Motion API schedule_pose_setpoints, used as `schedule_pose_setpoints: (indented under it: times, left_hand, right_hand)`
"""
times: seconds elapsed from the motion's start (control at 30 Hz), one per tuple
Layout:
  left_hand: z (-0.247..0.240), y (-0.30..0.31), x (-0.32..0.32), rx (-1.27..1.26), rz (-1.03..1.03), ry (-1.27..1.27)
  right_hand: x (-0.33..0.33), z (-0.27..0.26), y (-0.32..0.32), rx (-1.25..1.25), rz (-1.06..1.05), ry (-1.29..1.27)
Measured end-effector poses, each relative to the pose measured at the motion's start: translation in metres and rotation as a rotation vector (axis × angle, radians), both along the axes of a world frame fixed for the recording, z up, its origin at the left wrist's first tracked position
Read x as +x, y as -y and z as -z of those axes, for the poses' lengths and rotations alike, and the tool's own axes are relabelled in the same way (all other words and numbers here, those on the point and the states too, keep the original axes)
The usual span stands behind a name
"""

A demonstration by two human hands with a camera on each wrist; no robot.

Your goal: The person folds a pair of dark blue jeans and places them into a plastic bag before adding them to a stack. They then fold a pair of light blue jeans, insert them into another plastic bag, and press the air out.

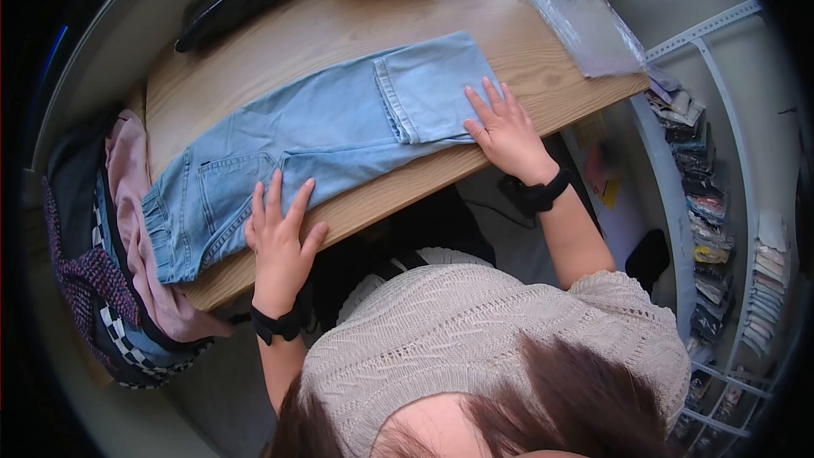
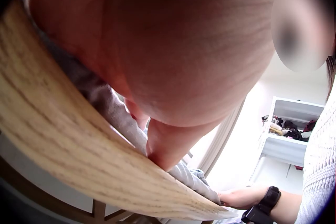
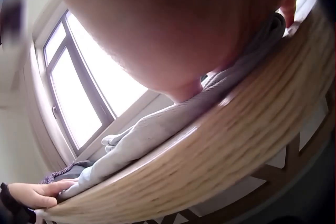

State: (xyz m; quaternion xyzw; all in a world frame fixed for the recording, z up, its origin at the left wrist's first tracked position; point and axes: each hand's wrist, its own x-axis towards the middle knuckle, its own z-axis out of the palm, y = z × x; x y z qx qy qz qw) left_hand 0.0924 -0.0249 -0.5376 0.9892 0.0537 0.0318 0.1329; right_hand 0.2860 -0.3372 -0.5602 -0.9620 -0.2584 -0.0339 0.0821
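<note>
Light blue jeans lie on the wooden table, folded lengthwise. Their elastic waistband is at the left, beside a back pocket. At the right end the leg is turned back, so its hem lies across the upper face. With fingers spread, my left hand rests on the near edge of the jeans, close to the pocket. My right hand lies on the folded end, its fingers straight and its wrist past the table edge. Both wrist views show the palms from close below, hiding most of the cloth.
A heap of clothes, with a pink garment on top, hangs by the table's left end. Black plastic-wrapped bundles lie along the back. Clear plastic bags are at the far right corner. Shelves of folded items stand to the right.
</note>
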Motion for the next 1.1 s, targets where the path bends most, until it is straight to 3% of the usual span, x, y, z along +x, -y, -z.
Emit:
schedule_pose_setpoints:
  times: [0.13,0.2,0.23,0.27,0.33,0.37,0.4,0.47,0.53,0.7,1.0,1.07,1.1]
  left_hand:
    - [-0.001,0.001,0.000,0.006,-0.003,0.005]
    - [0.001,0.000,0.000,-0.010,-0.007,0.013]
    - [0.002,0.000,-0.001,-0.024,-0.002,0.007]
    - [0.002,0.000,-0.002,-0.027,-0.008,0.001]
    - [0.000,0.000,-0.001,-0.030,-0.011,-0.007]
    - [0.000,0.001,-0.001,-0.023,-0.011,0.001]
    - [0.001,0.001,-0.001,-0.025,-0.013,0.003]
    - [0.001,0.001,-0.002,0.006,0.001,0.029]
    - [0.001,0.001,-0.002,-0.005,-0.001,0.032]
    - [0.000,0.000,-0.003,-0.007,-0.017,0.037]
    - [0.002,-0.002,-0.002,-0.010,-0.005,0.018]
    - [0.003,-0.003,-0.003,-0.007,-0.011,0.017]
    - [0.003,-0.003,-0.003,-0.004,-0.010,0.015]
  right_hand:
    - [0.000,0.001,0.000,0.014,0.035,-0.011]
    - [0.002,0.004,0.007,0.636,0.162,-0.163]
    - [0.002,0.004,0.010,0.959,0.333,-0.391]
    - [-0.002,-0.001,0.006,1.197,0.435,-0.370]
    - [0.005,-0.004,0.029,1.522,0.447,-0.729]
    - [0.008,-0.005,0.036,1.799,0.547,-0.940]
    - [0.006,-0.009,0.033,1.798,0.545,-0.940]
    - [0.000,-0.016,0.018,2.184,0.640,-1.336]
    - [-0.015,-0.013,-0.014,2.138,0.470,-1.261]
    - [-0.016,-0.002,-0.047,2.347,0.511,-1.322]
    - [-0.040,-0.006,-0.092,2.141,0.584,-1.233]
    - [-0.043,0.000,-0.098,2.134,0.597,-1.175]
    - [-0.044,0.003,-0.101,2.079,0.570,-1.028]
